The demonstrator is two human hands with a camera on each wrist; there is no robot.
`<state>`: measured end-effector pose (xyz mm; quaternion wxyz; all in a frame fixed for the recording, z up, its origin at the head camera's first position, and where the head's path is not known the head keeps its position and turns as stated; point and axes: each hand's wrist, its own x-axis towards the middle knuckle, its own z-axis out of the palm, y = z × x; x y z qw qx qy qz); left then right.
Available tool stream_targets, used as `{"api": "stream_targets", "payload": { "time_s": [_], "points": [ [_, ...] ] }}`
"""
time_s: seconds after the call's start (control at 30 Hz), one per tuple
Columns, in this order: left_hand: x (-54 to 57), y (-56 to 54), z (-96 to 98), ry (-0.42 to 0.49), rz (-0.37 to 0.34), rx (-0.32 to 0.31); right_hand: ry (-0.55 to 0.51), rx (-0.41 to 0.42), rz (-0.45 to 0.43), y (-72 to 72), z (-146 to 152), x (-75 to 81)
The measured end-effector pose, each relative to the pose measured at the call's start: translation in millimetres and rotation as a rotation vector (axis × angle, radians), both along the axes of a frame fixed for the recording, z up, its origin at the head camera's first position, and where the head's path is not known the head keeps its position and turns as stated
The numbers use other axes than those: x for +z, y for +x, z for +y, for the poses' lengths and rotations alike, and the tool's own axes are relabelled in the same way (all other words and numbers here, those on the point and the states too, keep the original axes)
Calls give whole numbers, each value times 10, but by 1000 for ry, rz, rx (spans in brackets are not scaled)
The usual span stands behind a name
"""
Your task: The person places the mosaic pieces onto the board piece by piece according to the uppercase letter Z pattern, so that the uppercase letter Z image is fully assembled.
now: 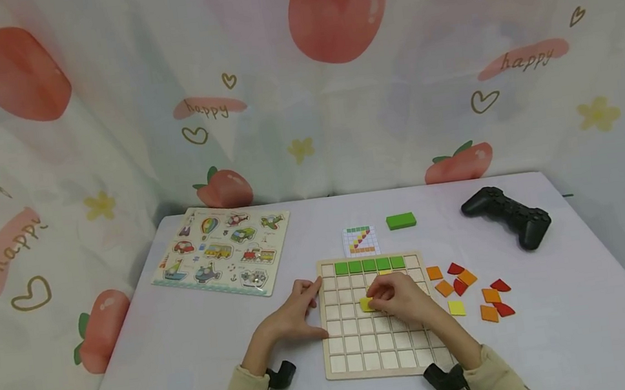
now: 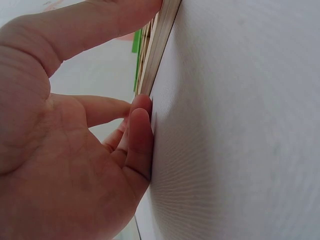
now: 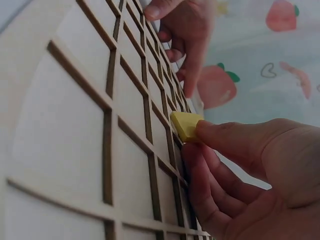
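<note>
A wooden grid board lies on the table with a row of green square tiles near its far edge. My left hand rests against the board's left side, thumb and fingertips touching the rim. Over the middle cells, my right hand pinches a yellow square tile between thumb and fingers. The tile looks tilted against the grid in the right wrist view. Another yellow piece shows just below the green row, partly hidden by the right hand.
Loose orange squares, red curved pieces and a yellow square lie right of the board. Beyond it are a pattern card and a green block. A black game controller and picture puzzle board flank them.
</note>
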<state>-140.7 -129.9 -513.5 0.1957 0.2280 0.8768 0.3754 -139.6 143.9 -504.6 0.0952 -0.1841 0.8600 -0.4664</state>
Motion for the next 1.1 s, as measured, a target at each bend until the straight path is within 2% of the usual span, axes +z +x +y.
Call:
{"api": "stream_targets", "payload": {
  "time_s": [0.17, 0.5, 0.63, 0.73, 0.9, 1.1],
  "points": [
    [-8, 4, 20, -4, 0, -2, 24, 38, -6, 35, -50, -34],
    [2, 17, 47, 5, -3, -9, 159, -46, 83, 114, -105, -46],
    [7, 18, 48, 4, -9, 2, 197, -31, 124, 123, -99, -23],
    [2, 19, 35, -6, -10, 11, 204, -26, 141, 124, -52, -8],
    [4, 16, 16, -5, -3, 5, 206, -82, 172, 147, 81, -22],
    [-8, 14, 17, 7, -10, 6, 207, -48, 179, 184, 126, -57]
  ]
}}
